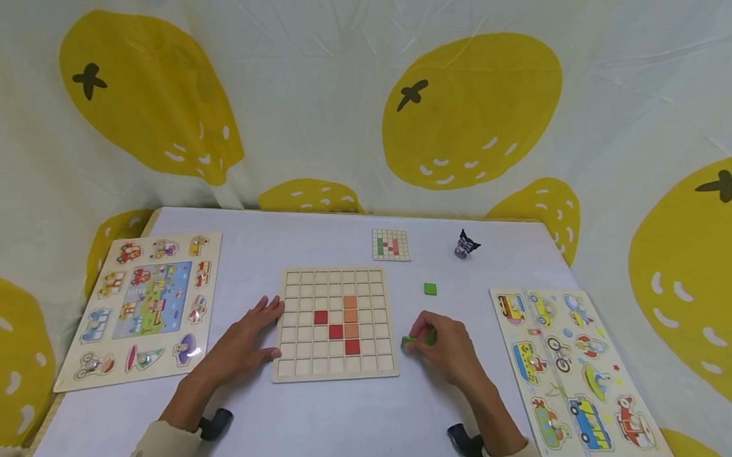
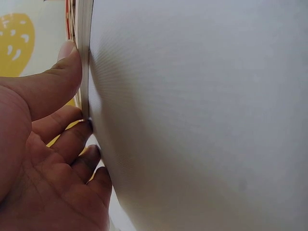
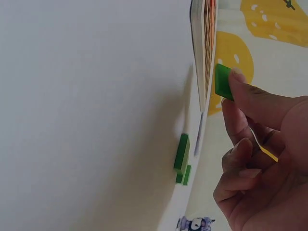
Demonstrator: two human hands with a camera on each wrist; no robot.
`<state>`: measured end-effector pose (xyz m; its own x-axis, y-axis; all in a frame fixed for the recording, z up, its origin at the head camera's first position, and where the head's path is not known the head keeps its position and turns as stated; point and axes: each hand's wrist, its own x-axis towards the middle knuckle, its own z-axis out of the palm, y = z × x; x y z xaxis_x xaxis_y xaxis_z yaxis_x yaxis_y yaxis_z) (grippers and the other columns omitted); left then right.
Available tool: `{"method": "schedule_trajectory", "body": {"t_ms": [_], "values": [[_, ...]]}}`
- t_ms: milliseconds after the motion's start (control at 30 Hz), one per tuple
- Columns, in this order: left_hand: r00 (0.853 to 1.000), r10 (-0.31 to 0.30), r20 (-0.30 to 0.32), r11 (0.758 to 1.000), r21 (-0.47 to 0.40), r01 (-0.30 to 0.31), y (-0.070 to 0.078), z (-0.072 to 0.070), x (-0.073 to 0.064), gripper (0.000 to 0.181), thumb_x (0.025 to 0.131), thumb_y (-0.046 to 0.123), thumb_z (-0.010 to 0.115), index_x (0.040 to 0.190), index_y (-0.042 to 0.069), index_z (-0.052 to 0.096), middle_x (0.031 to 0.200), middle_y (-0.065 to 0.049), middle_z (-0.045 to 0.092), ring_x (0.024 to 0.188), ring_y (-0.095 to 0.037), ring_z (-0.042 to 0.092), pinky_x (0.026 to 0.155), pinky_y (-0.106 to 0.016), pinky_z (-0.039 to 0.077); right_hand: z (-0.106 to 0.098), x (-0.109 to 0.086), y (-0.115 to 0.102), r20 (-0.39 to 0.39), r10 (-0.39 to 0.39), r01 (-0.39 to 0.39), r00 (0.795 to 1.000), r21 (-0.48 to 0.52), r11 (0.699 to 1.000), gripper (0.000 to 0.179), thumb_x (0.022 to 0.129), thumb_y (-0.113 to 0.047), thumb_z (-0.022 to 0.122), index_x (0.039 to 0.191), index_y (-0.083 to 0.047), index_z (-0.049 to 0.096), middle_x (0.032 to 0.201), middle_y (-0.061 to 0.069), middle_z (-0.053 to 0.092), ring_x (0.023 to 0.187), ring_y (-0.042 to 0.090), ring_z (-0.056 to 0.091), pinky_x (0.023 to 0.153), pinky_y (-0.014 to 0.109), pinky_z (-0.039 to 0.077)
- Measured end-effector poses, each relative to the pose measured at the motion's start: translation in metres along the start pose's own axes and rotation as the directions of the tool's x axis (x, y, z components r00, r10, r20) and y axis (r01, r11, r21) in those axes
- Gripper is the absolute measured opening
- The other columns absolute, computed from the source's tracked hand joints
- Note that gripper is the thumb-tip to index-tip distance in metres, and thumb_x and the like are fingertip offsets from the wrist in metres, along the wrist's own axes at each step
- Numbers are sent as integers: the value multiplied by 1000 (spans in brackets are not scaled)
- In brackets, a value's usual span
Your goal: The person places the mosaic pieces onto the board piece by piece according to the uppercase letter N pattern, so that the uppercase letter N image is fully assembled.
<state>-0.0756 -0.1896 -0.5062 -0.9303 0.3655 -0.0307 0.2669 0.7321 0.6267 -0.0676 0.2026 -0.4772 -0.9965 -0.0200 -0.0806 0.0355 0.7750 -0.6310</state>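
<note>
My right hand [image 1: 444, 346] pinches a green square tile [image 3: 223, 82] between thumb and forefinger, just off the right edge of the wooden grid board [image 1: 335, 377]. Another green tile [image 1: 431, 336] shows partly behind that hand, and one more green tile [image 1: 430, 289] lies farther back. Set in the board's squares are three red tiles [image 1: 336, 332] on a slant and a column of three orange tiles [image 1: 350, 316]. At the board's left edge rests my left hand [image 1: 241, 344], fingers spread and thumb by the rim; in the left wrist view the board is seen edge-on.
Behind the board lies a small pattern card [image 1: 390, 244] with green, red and orange squares. A small dark-eared figurine [image 1: 465, 244] stands to its right. Picture puzzle boards flank the work area, one at left [image 1: 103, 307] and one at right [image 1: 570, 384]. A lemon-print curtain [image 1: 313, 85] hangs behind.
</note>
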Motion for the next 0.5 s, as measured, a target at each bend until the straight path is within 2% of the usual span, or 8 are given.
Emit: {"method": "schedule_trajectory", "body": {"t_ms": [267,500], "values": [[1000,6,-12,1000,1,-6,2,0,0,93,86,13,87,164,7,38,174,-15,33,163,-44,22,125,-69,29,10,5,-17,-8,-94,94,996,28,995,28,87,-13,88,108,-29,79,81,-7,61,74,14,50,65,25,39],[1000,-11,-5,1000,-8,11,7,-2,0,92,87,13,87,165,7,38,174,-14,32,163,-44,22,125,-70,28,16,7,-33,-31,-83,84,996,35,996,24,86,-17,90,105,-28,80,75,-10,65,71,15,50,62,26,37]]}}
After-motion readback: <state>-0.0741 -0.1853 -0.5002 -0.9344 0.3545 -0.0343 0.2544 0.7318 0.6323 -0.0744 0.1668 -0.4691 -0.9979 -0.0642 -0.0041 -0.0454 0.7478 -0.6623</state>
